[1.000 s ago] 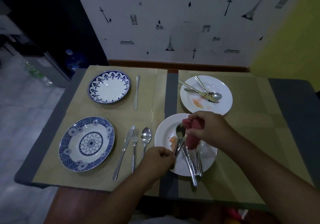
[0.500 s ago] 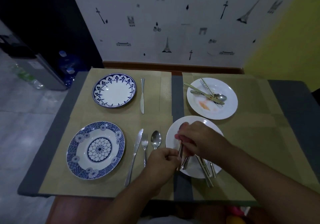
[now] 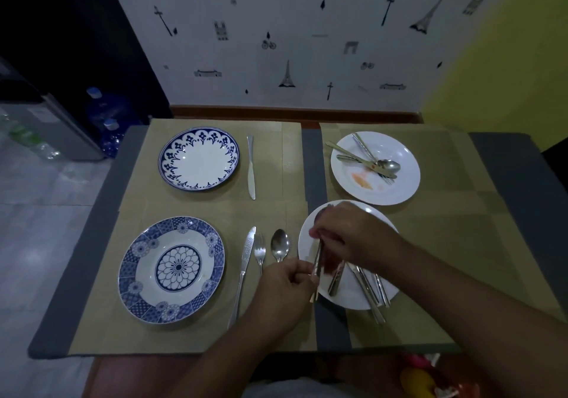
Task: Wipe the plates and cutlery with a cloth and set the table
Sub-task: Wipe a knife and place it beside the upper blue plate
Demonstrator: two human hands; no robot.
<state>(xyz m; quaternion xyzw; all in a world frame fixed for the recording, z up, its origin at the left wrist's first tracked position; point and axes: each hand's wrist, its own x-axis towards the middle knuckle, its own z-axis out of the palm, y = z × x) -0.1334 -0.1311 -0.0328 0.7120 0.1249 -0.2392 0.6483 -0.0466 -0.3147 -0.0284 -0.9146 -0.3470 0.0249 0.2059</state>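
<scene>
My left hand (image 3: pixel 285 284) pinches the handle of a spoon (image 3: pixel 316 267) over the left edge of the near white plate (image 3: pixel 350 300). My right hand (image 3: pixel 353 237) grips a red cloth (image 3: pixel 330 264) wrapped round the spoon's upper part; the bowl of the spoon is hidden. Several more pieces of cutlery (image 3: pixel 368 290) lie on that plate. A second white plate (image 3: pixel 399 182) at the far right holds cutlery and an orange smear. On the left placemats sit two blue patterned plates (image 3: pixel 172 270) (image 3: pixel 199 158), with a knife (image 3: pixel 244 274), fork (image 3: pixel 259 251) and spoon (image 3: pixel 279 244) beside the near one.
A single knife (image 3: pixel 251 167) lies right of the far blue plate. Beige placemats (image 3: pixel 276 210) cover a grey table (image 3: pixel 92 244) against a white wall with black stickers. Water bottles (image 3: pixel 107 121) stand on the floor at the left.
My right hand has slid the red cloth from below the spoon's bowl up over it, so the bowl is hidden. My left hand keeps hold of the handle. The camera view shifted slightly.
</scene>
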